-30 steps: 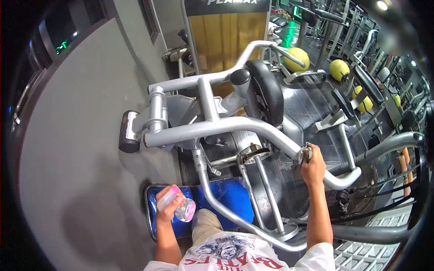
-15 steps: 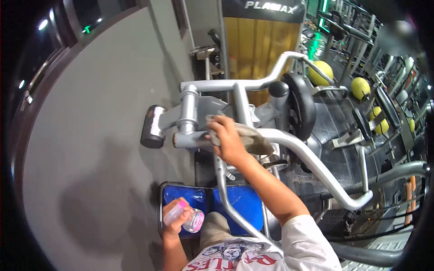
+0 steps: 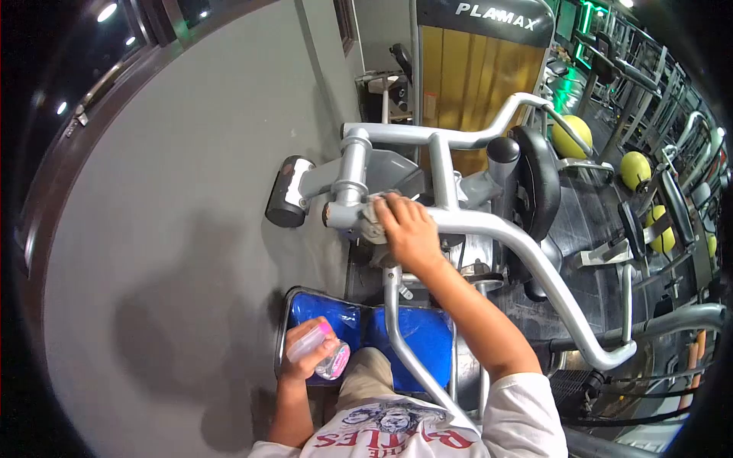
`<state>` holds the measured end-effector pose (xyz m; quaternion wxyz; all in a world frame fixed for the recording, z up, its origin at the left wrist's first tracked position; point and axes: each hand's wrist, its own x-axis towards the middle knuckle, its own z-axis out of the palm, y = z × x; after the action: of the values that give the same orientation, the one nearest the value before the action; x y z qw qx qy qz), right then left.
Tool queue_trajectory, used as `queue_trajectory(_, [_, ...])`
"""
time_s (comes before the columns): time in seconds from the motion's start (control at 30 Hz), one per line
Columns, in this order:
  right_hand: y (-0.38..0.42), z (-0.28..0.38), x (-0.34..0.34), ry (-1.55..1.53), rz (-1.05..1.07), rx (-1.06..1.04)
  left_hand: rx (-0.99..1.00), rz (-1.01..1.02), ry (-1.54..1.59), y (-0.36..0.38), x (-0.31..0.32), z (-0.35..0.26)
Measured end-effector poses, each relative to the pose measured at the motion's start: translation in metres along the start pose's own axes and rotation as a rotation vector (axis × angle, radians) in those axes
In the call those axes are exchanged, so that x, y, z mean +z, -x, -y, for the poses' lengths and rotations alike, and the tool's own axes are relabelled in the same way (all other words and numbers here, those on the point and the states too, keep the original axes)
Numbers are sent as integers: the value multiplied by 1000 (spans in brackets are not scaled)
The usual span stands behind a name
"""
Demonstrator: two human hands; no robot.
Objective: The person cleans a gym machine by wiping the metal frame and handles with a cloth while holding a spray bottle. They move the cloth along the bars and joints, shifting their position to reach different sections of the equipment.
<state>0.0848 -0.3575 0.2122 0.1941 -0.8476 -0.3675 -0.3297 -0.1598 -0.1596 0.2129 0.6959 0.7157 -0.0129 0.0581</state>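
My left hand [image 3: 307, 353] is wrapped round a clear bottle [image 3: 333, 362] with a pink cap and a pink label, low in front of the blue padded seat [image 3: 408, 343]. Higher up, my right hand [image 3: 408, 229] presses a grey cloth [image 3: 373, 220] onto the silver tube [image 3: 489, 223] of a gym machine, near the tube's left end. The fingers are bent over the cloth and the tube. Part of the cloth is hidden under the palm.
A black roller pad [image 3: 288, 192] juts out towards the grey wall [image 3: 175, 168] on the left. Black round pads [image 3: 534, 183] and a PLAMAX weight stack cover [image 3: 481, 76] stand beyond. Yellow balls [image 3: 571, 137] and more machines are at the right.
My right hand and the cloth have shifted onto the tube near its left end, and the cloth's loose part no longer hangs out to the right. The camera view has shifted.
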Motion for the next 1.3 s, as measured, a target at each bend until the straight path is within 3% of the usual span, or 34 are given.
queue_trajectory(0.07, [21,-21,-17,82,-19,11,-7,2,6,-1,5,-1])
queue_trajectory(0.17, [62,-53,-70,178,79,214,15,30,40,-2,9,-3])
queue_trajectory(0.23, [109,-103,-84,251,-39,278,-10,45,57,-4,11,-8])
queue_trajectory(0.3, [127,-105,-104,316,-14,355,28,61,75,-5,9,-5])
queue_trajectory(0.43, [113,-89,-67,297,-64,476,41,60,36,-4,-2,-6])
queue_trajectory(0.47, [101,-74,-54,145,-133,527,51,47,12,-2,-6,-6])
queue_trajectory(0.57, [53,-26,-6,-91,-266,390,66,-16,-8,2,-20,0])
queue_trajectory(0.67, [0,38,35,-220,-130,311,37,-87,20,13,-33,7])
queue_trajectory(0.77, [-41,90,46,-166,-129,290,43,-125,-9,19,-42,10])
queue_trajectory(0.83, [-46,92,54,-119,-68,147,13,-153,28,21,-42,13])
queue_trajectory(0.97, [-25,55,28,-29,36,-190,12,-114,-9,17,-36,13])
queue_trajectory(1.1, [27,-3,-12,158,132,-292,33,-96,-23,10,-24,7])
queue_trajectory(1.3, [132,-97,-98,342,159,130,26,-44,95,7,-10,10])
